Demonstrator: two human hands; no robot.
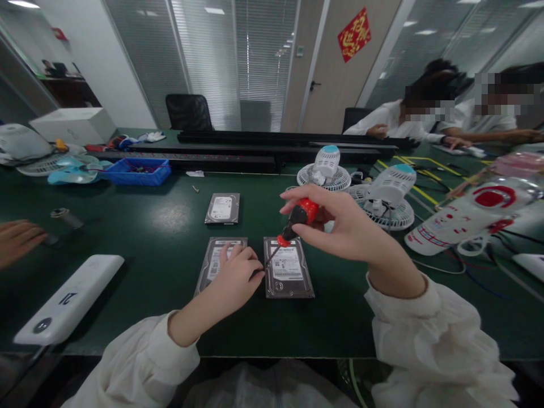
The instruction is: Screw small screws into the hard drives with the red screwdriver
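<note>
right hard drive (289,272): closed, screwdriver (294,221) at left edge
right hand (344,224): fingers pinching screwdriver
left hand (238,275): fingers bent, hold unclear

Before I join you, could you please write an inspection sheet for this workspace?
Surface: green table.
Job's things: screwdriver; left drive, right drive and rear drive, labels up.
Clutter: blue tray, white device, two fans, bottle.
Hands: right hand holds the screwdriver, tip at the right drive's left edge; left hand lies partly over the left drive.
Cables: some near the bottle; one at the white device.
Surroundings: two people, far right; another person's hand, left.
</note>
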